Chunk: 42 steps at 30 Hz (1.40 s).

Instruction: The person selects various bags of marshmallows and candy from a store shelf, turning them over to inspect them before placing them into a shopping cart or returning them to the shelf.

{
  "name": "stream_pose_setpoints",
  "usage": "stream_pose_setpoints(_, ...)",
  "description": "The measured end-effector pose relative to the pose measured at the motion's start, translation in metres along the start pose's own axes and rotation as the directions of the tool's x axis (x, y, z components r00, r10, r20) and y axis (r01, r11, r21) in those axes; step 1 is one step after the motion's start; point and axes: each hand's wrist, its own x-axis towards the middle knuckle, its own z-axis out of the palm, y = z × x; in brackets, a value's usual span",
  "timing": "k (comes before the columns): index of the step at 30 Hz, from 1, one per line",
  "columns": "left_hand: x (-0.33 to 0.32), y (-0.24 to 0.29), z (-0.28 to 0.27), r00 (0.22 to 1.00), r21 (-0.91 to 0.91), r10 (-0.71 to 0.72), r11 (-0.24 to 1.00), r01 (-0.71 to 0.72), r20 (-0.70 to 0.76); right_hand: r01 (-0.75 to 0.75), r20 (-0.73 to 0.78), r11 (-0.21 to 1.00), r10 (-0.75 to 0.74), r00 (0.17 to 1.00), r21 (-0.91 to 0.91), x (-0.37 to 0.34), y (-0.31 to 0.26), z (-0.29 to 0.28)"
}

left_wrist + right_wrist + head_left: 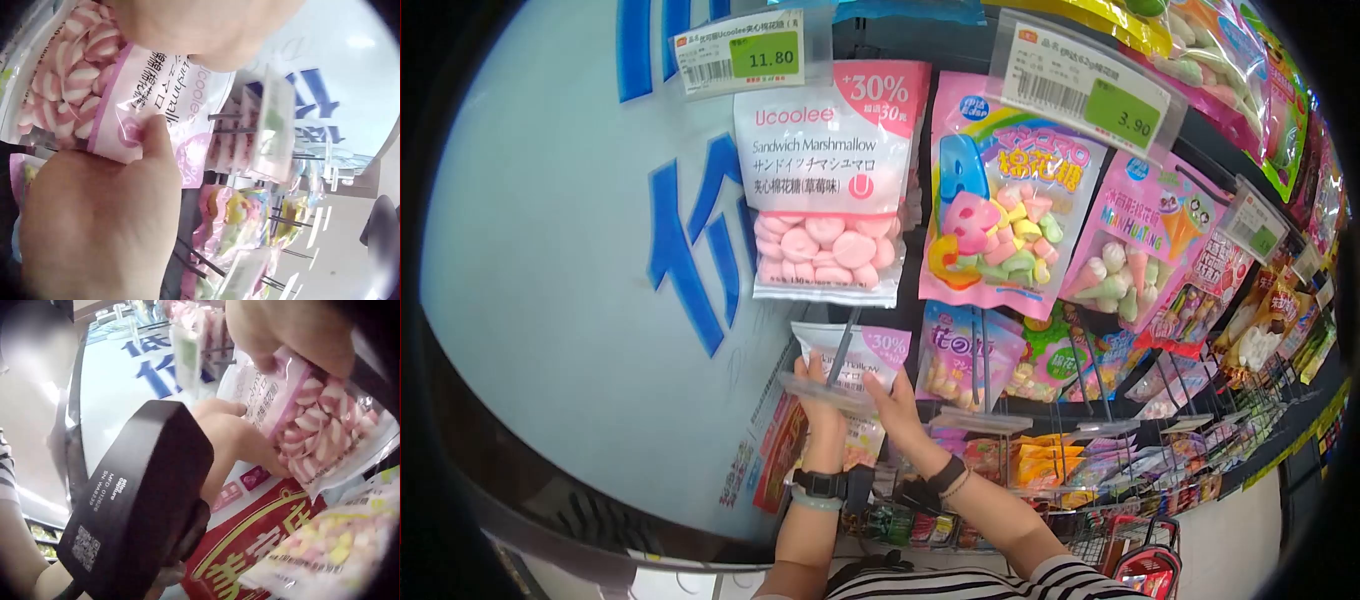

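Both hands are at a bag of pink-and-white twisted marshmallows (69,75) on the lower hook of the rack, below a larger hanging bag of pink marshmallows (830,250). My left hand (824,415) grips one side, its fingers at the bag's edge in the right wrist view. From the other side my right hand (897,412) holds the bag, with the thumb pressed on the printed front in the left wrist view. A metal hook (844,350) and its clear tag holder (830,393) run in front of the bag in the head view.
More candy bags hang to the right, including a pink rainbow marshmallow bag (1000,210). Price tags (1090,85) jut out above them. On the left stands a pale panel (580,280) with blue characters. A red shopping basket (1150,560) is at the lower right.
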Motion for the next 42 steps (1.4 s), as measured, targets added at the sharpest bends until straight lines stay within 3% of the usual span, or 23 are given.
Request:
stream_pose_setpoints(1, -0.020, 0.012, 0.001, 0.991, 0.008, 0.002, 1.000, -0.001, -0.135, -0.012, 0.006, 1.000, 0.012, 1.000, 0.004, -0.015, -0.008, 0.001)
stream_pose_setpoints(4, -0.069, 0.052, -0.004, 0.996, -0.042, 0.007, 0.999, -0.011, -0.092, 0.028, 0.100, 0.999, -0.024, 0.995, -0.039, -0.056, -0.025, 0.003)
stream_pose_setpoints(7, -0.103, 0.069, -0.015, 0.998, -0.076, -0.012, 0.997, 0.008, -0.055, -0.092, 0.181, 0.994, 0.100, 0.978, -0.053, -0.092, -0.060, 0.000)
stream_pose_setpoints(10, -0.134, 0.082, -0.014, 0.997, -0.058, -0.017, 0.998, 0.013, -0.071, -0.084, 0.196, 0.987, 0.110, 0.974, -0.136, -0.113, -0.070, -0.010)
stream_pose_setpoints(13, -0.160, 0.076, -0.023, 0.997, -0.031, -0.069, 0.997, 0.067, -0.044, -0.061, 0.157, 0.984, 0.087, 0.984, -0.167, -0.134, -0.071, -0.025)
stream_pose_setpoints(15, -0.182, 0.064, -0.031, 0.995, 0.017, -0.095, 0.995, 0.094, 0.027, 0.051, 0.020, 0.987, -0.048, 0.999, -0.155, -0.148, -0.074, -0.040)
stream_pose_setpoints(17, -0.210, 0.051, -0.026, 0.973, 0.037, -0.230, 0.972, 0.231, -0.010, -0.026, -0.020, 0.994, 0.024, 1.000, -0.103, -0.166, -0.082, -0.061)
stream_pose_setpoints(18, -0.226, 0.051, -0.024, 0.918, 0.040, -0.397, 0.917, 0.397, 0.005, 0.042, -0.076, 0.986, -0.055, 0.996, -0.163, -0.175, -0.089, -0.069)
stream_pose_setpoints(19, -0.235, 0.049, -0.023, 0.911, 0.046, -0.413, 0.910, 0.412, 0.016, 0.102, -0.127, 0.968, -0.134, 0.983, -0.229, -0.182, -0.097, -0.077)
stream_pose_setpoints(20, -0.244, 0.047, -0.024, 0.680, -0.153, -0.664, 0.671, 0.726, 0.311, 0.178, -0.172, 0.932, -0.241, 0.955, -0.317, -0.197, -0.108, -0.085)
stream_pose_setpoints(21, -0.254, 0.044, -0.025, 0.354, -0.217, -0.708, 0.280, 0.935, 0.611, 0.160, -0.191, 0.932, -0.231, 0.954, -0.326, -0.207, -0.114, -0.094)
stream_pose_setpoints(22, -0.267, 0.029, -0.019, 0.461, -0.295, -0.674, 0.354, 0.888, 0.578, 0.356, 0.014, 0.802, -0.399, 0.917, -0.481, -0.220, -0.119, -0.106)
stream_pose_setpoints(23, -0.290, 0.007, -0.051, 0.735, 0.112, -0.489, 0.859, 0.499, 0.469, 0.541, 0.243, 0.619, -0.502, 0.830, -0.570, -0.233, -0.126, -0.118)
stream_pose_setpoints(24, -0.305, 0.024, -0.041, 0.750, 0.053, -0.508, 0.840, 0.540, 0.423, 0.546, 0.397, 0.609, -0.375, 0.838, -0.575, -0.246, -0.141, -0.125)
stream_pose_setpoints(25, -0.318, 0.044, -0.025, 0.760, -0.009, -0.528, 0.819, 0.573, 0.378, 0.525, 0.379, 0.613, -0.363, 0.851, -0.591, -0.255, -0.157, -0.133)
stream_pose_setpoints(26, -0.323, 0.046, -0.022, 0.798, 0.338, -0.337, 0.924, 0.179, 0.500, 0.518, 0.431, 0.666, -0.312, 0.847, -0.537, -0.264, -0.174, -0.142)
stream_pose_setpoints(27, -0.326, 0.048, -0.019, 0.719, 0.535, -0.183, 0.790, -0.298, 0.671, 0.507, 0.484, 0.716, -0.266, 0.834, -0.480, -0.272, -0.185, -0.155)
stream_pose_setpoints(29, -0.333, 0.055, -0.009, 0.637, 0.595, -0.208, 0.642, -0.484, 0.742, 0.418, 0.234, 0.676, -0.350, 0.907, -0.607, -0.293, -0.194, -0.186)
stream_pose_setpoints(31, -0.348, 0.049, -0.001, 0.614, 0.589, -0.261, 0.689, -0.422, 0.745, 0.222, -0.114, 0.690, -0.406, 0.906, -0.689, -0.302, -0.200, -0.209)
stream_pose_setpoints(33, -0.348, 0.040, 0.018, 0.575, 0.583, -0.341, 0.752, -0.308, 0.743, 0.084, -0.308, 0.867, -0.264, 0.914, -0.491, -0.311, -0.203, -0.224)
stream_pose_setpoints(34, -0.355, 0.035, 0.026, 0.551, 0.579, -0.379, 0.777, -0.248, 0.744, 0.026, -0.308, 0.918, -0.159, 0.938, -0.395, -0.318, -0.203, -0.230)
stream_pose_setpoints(37, -0.364, 0.024, 0.045, 0.463, 0.564, -0.478, 0.823, -0.060, 0.746, -0.006, -0.351, 0.973, -0.078, 0.933, -0.232, -0.335, -0.216, -0.235)
stream_pose_setpoints(42, -0.374, 0.013, 0.063, 0.309, 0.541, -0.595, 0.804, 0.248, 0.742, -0.004, -0.462, 0.978, -0.094, 0.882, -0.207, -0.356, -0.229, -0.246)
